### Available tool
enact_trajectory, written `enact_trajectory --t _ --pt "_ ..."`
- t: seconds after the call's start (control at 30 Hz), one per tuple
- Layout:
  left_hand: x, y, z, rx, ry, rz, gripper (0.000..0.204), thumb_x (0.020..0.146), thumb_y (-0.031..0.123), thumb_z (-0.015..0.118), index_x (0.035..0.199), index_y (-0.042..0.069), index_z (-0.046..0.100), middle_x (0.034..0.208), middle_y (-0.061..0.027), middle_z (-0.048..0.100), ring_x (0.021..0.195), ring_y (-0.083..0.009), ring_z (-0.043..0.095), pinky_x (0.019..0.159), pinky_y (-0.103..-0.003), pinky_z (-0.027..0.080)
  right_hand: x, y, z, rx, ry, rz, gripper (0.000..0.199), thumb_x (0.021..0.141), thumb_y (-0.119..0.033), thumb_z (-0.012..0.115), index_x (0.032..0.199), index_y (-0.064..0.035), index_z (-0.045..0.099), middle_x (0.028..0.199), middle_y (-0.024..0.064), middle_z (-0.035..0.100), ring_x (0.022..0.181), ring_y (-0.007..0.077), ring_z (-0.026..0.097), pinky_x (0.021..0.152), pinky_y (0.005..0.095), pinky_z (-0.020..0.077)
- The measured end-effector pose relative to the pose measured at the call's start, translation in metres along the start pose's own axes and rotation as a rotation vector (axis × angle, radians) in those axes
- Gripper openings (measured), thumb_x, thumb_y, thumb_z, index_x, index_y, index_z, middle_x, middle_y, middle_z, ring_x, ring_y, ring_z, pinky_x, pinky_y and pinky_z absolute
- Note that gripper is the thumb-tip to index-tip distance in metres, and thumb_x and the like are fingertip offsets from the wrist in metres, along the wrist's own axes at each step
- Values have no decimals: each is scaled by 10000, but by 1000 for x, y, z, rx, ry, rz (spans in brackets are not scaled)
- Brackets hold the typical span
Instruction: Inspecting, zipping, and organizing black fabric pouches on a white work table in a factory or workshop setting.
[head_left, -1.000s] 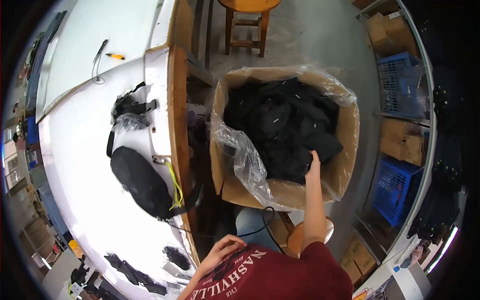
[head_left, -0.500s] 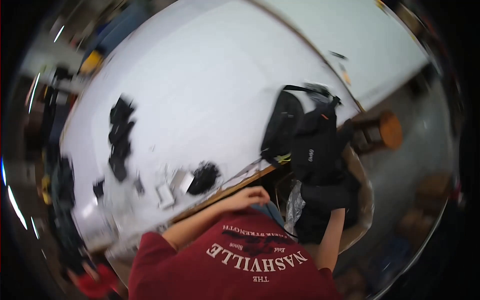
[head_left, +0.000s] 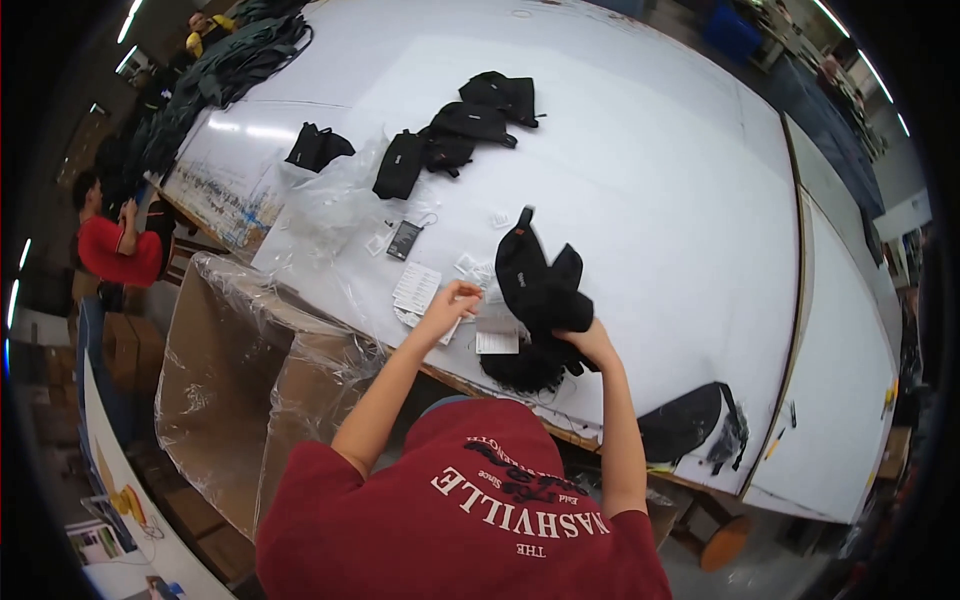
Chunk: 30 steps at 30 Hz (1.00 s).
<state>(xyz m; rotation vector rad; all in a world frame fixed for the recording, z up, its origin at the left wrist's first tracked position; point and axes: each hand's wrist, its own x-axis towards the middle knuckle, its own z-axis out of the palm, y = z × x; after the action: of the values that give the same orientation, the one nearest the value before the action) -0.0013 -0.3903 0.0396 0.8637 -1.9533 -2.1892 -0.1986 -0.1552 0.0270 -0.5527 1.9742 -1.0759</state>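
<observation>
My right hand (head_left: 592, 345) grips a black fabric bag (head_left: 530, 275) by its lower end and holds it up over the white table (head_left: 640, 200). The bag has a small light mark and hangs partly folded. To its left my left hand (head_left: 455, 300) hovers above printed white cards (head_left: 418, 288), fingers loosely bent and apart, with nothing visible in them. Below the bag lie a tangled bunch of thin black cords (head_left: 522, 370) and a small white box (head_left: 497, 338). Further off, several black pouches rest in a row, among them a nearer pouch (head_left: 400, 165).
A large plastic-lined carton (head_left: 225, 380) stands at the table's left front. Clear plastic bags (head_left: 335, 215) and a black card (head_left: 404, 240) lie on the table. At right are a dark bag (head_left: 685, 422) and a stool (head_left: 725, 543). A person in red (head_left: 120, 245) sits at left.
My view has swung to the right. My right hand has brought the black bag from beside the table's right front to above the cords; my left hand has moved over the cards.
</observation>
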Motion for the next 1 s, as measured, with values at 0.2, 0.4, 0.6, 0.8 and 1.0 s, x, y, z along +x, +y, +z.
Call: enact_trajectory --t 0.2,0.4,0.6,0.8,1.0 --pt "135 -1 -134 333 494 259 315 816 203 672 1076 50 581 1057 -76 633 917 -199 603 819 -318 474 18 -5 7 -385 255 -101 937 670 -540 758 1362 -14 408 1251 225 550 1178 360 515 1005 442 385" --pt "212 13 -203 991 1077 46 680 668 314 802 1185 18 475 1153 -179 527 1124 -359 473 963 -448 388 -4 5 -21 -101 332 -47 447 805 -282 704 1193 -83 607 1206 145 598 1157 285 536 1001 383 389" --pt "211 24 -187 1149 1056 107 627 678 260 811 1191 81 499 1150 -155 498 1073 -338 496 921 -412 410 -10 -1 -21 0 566 -69 260 863 -116 604 1107 -29 625 1118 104 628 1063 219 572 956 343 415" --pt "182 32 -197 1076 1042 489 324 781 137 704 1086 129 593 1038 -78 598 1000 -298 551 854 -393 450 16 -59 -5 68 641 -243 158 875 -60 564 996 2 644 1004 80 658 985 195 596 911 317 426" --pt "99 144 -108 710 290 704 208 796 102 675 1004 95 683 899 -84 645 844 -259 594 753 -338 473 -1 -136 10 -247 495 -587 271 798 -46 664 1069 -63 656 1035 99 643 1015 254 583 911 330 434"
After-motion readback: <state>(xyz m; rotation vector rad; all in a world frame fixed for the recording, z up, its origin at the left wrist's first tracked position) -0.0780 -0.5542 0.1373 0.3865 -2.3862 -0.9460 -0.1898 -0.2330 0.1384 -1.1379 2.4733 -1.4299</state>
